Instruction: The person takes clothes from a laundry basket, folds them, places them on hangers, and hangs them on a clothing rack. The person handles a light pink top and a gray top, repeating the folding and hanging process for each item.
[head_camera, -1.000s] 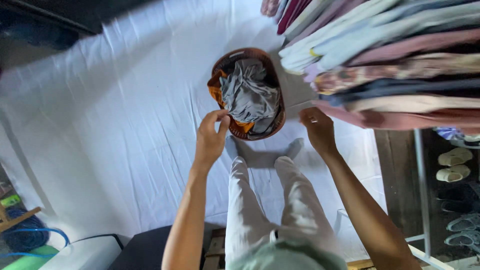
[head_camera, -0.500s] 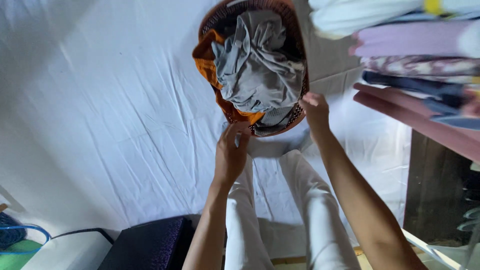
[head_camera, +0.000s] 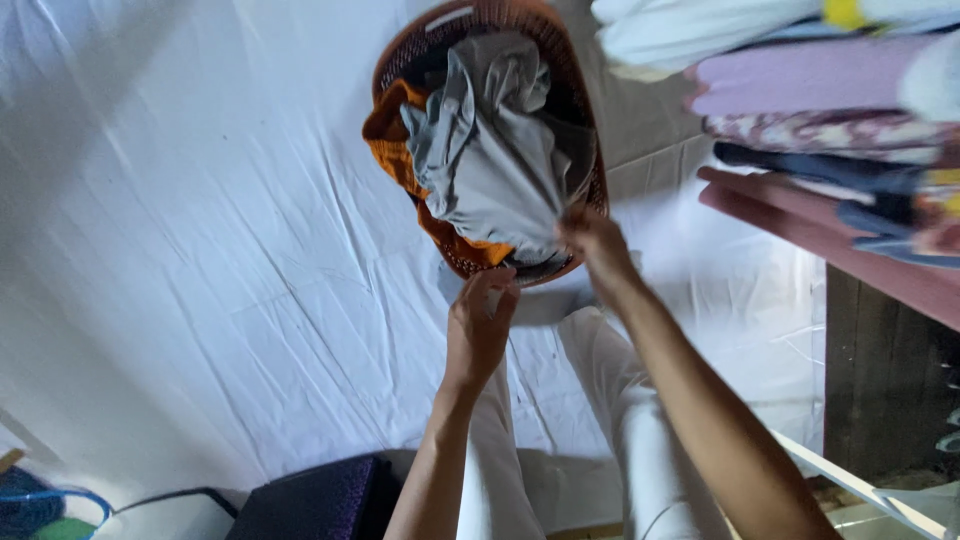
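Observation:
A brown woven laundry basket (head_camera: 580, 100) stands on a white sheet in front of my feet. It holds a crumpled grey garment (head_camera: 490, 150) on top and an orange cloth (head_camera: 395, 150) along its left side. My right hand (head_camera: 592, 240) pinches the lower edge of the grey garment at the basket's near rim. My left hand (head_camera: 482, 320) hovers just below the rim with curled fingers, holding nothing that I can see. My legs in white trousers (head_camera: 620, 420) stretch toward the basket.
A white sheet (head_camera: 200, 250) covers the floor. Hanging clothes in white, pink, floral and dark colours (head_camera: 830, 120) crowd the upper right on a rack. A dark box (head_camera: 310, 495) lies at the bottom left, with a blue hose (head_camera: 40, 505) beside it.
My right hand moved left from the basket's right rim onto the grey garment and took hold of it. My left hand dropped slightly below the rim. The view moved closer to the basket.

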